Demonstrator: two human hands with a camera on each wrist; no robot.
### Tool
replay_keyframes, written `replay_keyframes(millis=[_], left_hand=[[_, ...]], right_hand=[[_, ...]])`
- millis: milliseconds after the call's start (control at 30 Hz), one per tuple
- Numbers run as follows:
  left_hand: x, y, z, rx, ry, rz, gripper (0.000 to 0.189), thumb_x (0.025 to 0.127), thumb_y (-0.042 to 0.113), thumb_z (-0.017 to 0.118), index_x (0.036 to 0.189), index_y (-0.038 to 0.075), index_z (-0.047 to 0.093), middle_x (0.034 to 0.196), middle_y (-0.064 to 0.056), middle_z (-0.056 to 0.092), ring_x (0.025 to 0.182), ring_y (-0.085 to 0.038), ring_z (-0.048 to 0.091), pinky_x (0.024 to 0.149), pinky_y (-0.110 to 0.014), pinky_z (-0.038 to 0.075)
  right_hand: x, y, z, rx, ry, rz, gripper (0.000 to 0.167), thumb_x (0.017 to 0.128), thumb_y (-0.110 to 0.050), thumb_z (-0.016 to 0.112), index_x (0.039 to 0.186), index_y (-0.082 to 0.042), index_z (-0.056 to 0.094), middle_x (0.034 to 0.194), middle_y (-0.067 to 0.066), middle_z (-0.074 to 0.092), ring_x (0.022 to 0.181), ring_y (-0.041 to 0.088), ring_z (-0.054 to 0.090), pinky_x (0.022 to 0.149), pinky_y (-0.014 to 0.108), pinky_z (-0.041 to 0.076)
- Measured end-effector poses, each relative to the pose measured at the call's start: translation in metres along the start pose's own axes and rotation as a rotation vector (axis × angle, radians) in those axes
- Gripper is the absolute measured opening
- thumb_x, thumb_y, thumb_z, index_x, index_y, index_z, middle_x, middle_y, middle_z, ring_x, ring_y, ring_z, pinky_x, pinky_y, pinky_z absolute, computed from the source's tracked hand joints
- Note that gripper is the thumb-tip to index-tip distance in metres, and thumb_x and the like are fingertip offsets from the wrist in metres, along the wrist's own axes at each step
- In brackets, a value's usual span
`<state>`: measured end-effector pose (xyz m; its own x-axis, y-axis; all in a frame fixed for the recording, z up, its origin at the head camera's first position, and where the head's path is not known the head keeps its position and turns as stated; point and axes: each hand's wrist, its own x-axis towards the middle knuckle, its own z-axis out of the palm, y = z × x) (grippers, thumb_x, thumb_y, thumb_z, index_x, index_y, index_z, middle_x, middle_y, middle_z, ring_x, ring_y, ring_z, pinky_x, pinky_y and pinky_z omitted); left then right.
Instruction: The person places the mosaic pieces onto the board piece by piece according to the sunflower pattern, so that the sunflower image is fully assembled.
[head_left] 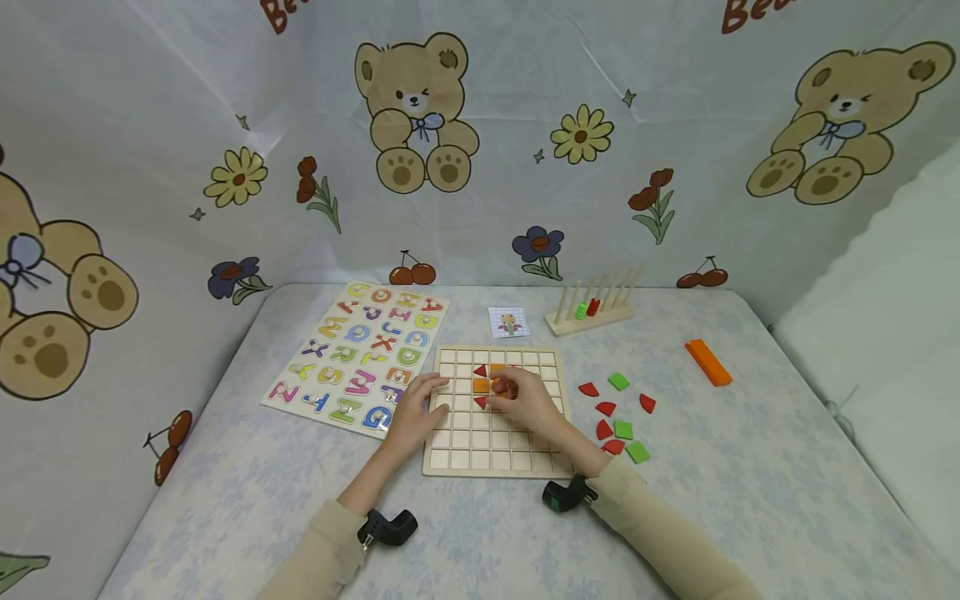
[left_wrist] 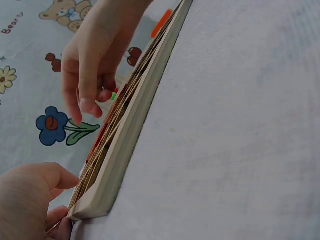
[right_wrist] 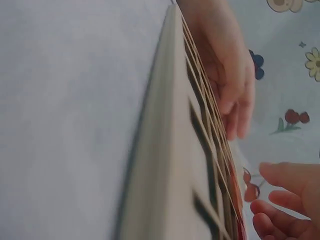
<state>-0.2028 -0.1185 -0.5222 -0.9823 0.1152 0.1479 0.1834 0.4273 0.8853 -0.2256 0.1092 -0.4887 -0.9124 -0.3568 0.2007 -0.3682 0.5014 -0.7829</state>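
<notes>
A square wooden grid board [head_left: 450, 459] lies on the table, raised strips dividing it into cells. Near its upper middle are an orange square tile [head_left: 481, 386] and red wedge tiles [head_left: 481, 370], partly covered by my right hand [head_left: 525, 400]. That hand hovers over the tiles, thumb and fingers apart; no piece shows between them in the right wrist view. My left hand [head_left: 415, 414] rests at the board's left edge, thumb and a finger touching its rim. Right of the board lie loose red wedges [head_left: 588, 389] and green square tiles [head_left: 623, 429].
An alphabet puzzle board [head_left: 307, 367] lies left, close beside the grid. Behind stand a small patterned card [head_left: 508, 322] and a wooden peg rack [head_left: 592, 322] with green and red beads. An orange bar [head_left: 708, 362] lies at the right. Bear-print cloth [head_left: 487, 217] backs the table.
</notes>
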Motion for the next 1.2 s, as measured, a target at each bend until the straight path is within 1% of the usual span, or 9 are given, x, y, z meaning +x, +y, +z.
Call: replay_keyframes(millis=[233, 400, 533, 633, 800, 900, 967, 1033, 1200], left_hand=[[-0.001, 0.002, 0.001, -0.011, 0.001, -0.017, 0.041, 0.088, 0.008, 0.066, 0.129, 0.008, 0.064, 0.145, -0.014, 0.05, 0.139, -0.037, 0.044, 0.117, -0.054, 0.034], [-0.001, 0.0, 0.001, -0.013, -0.002, -0.019, 0.04, 0.088, 0.008, 0.066, 0.128, 0.008, 0.065, 0.145, -0.014, 0.05, 0.137, -0.037, 0.046, 0.116, -0.054, 0.035], [-0.001, 0.001, 0.001, -0.015, 0.006, -0.022, 0.04, 0.088, 0.008, 0.066, 0.128, 0.008, 0.065, 0.145, -0.013, 0.05, 0.136, -0.037, 0.047, 0.115, -0.053, 0.036], [-0.002, 0.001, 0.001, -0.025, 0.01, -0.026, 0.04, 0.088, 0.007, 0.066, 0.128, 0.008, 0.065, 0.145, -0.013, 0.051, 0.136, -0.036, 0.047, 0.116, -0.053, 0.036], [-0.001, 0.001, 0.001, -0.027, 0.013, -0.022, 0.04, 0.088, 0.007, 0.067, 0.127, 0.007, 0.065, 0.144, -0.013, 0.051, 0.137, -0.036, 0.046, 0.117, -0.052, 0.035], [-0.001, 0.001, 0.001, -0.013, 0.015, -0.022, 0.039, 0.088, 0.008, 0.067, 0.127, 0.007, 0.065, 0.144, -0.012, 0.051, 0.138, -0.036, 0.045, 0.116, -0.053, 0.035], [-0.001, 0.001, 0.0, -0.009, 0.017, -0.022, 0.039, 0.088, 0.008, 0.067, 0.127, 0.008, 0.066, 0.144, -0.012, 0.051, 0.138, -0.035, 0.045, 0.116, -0.052, 0.036], [-0.001, 0.002, 0.0, -0.012, 0.014, -0.025, 0.039, 0.088, 0.008, 0.066, 0.127, 0.007, 0.066, 0.144, -0.013, 0.051, 0.139, -0.035, 0.044, 0.117, -0.052, 0.035], [0.0, 0.002, 0.0, -0.016, 0.007, -0.021, 0.038, 0.088, 0.007, 0.066, 0.126, 0.006, 0.066, 0.144, -0.014, 0.051, 0.139, -0.036, 0.043, 0.117, -0.052, 0.035]], right_hand=[[-0.02, 0.03, -0.051, -0.104, 0.187, 0.053, 0.027, 0.087, 0.0, 0.071, 0.112, 0.007, 0.067, 0.09, 0.018, 0.068, 0.078, 0.023, 0.062, 0.067, 0.024, 0.051], [-0.04, 0.061, -0.091, -0.177, 0.307, 0.159, 0.032, 0.087, 0.001, 0.068, 0.118, 0.008, 0.065, 0.107, 0.025, 0.067, 0.097, 0.037, 0.061, 0.079, 0.041, 0.054], [-0.052, 0.079, -0.113, -0.204, 0.343, 0.279, 0.041, 0.085, 0.0, 0.069, 0.124, 0.008, 0.061, 0.121, 0.027, 0.062, 0.111, 0.041, 0.054, 0.09, 0.053, 0.05], [-0.057, 0.088, -0.122, -0.219, 0.326, 0.321, 0.044, 0.085, -0.002, 0.07, 0.127, 0.009, 0.059, 0.123, 0.029, 0.06, 0.111, 0.042, 0.054, 0.093, 0.054, 0.05], [-0.058, 0.094, -0.128, -0.233, 0.304, 0.302, 0.043, 0.086, 0.001, 0.07, 0.126, 0.01, 0.058, 0.114, 0.029, 0.065, 0.103, 0.039, 0.059, 0.084, 0.034, 0.052], [-0.056, 0.091, -0.127, -0.194, 0.297, 0.307, 0.044, 0.086, 0.001, 0.069, 0.128, 0.008, 0.058, 0.115, 0.028, 0.065, 0.103, 0.037, 0.06, 0.077, 0.017, 0.047], [-0.054, 0.084, -0.123, -0.151, 0.29, 0.312, 0.045, 0.086, 0.001, 0.068, 0.129, 0.008, 0.058, 0.116, 0.028, 0.064, 0.104, 0.037, 0.059, 0.074, 0.012, 0.046], [-0.052, 0.076, -0.117, -0.116, 0.276, 0.304, 0.045, 0.086, 0.001, 0.069, 0.129, 0.008, 0.058, 0.117, 0.027, 0.064, 0.105, 0.037, 0.06, 0.074, 0.013, 0.047], [-0.048, 0.047, -0.087, -0.075, 0.209, 0.204, 0.04, 0.084, 0.004, 0.072, 0.123, 0.006, 0.063, 0.112, 0.023, 0.069, 0.102, 0.036, 0.063, 0.082, 0.031, 0.053]])
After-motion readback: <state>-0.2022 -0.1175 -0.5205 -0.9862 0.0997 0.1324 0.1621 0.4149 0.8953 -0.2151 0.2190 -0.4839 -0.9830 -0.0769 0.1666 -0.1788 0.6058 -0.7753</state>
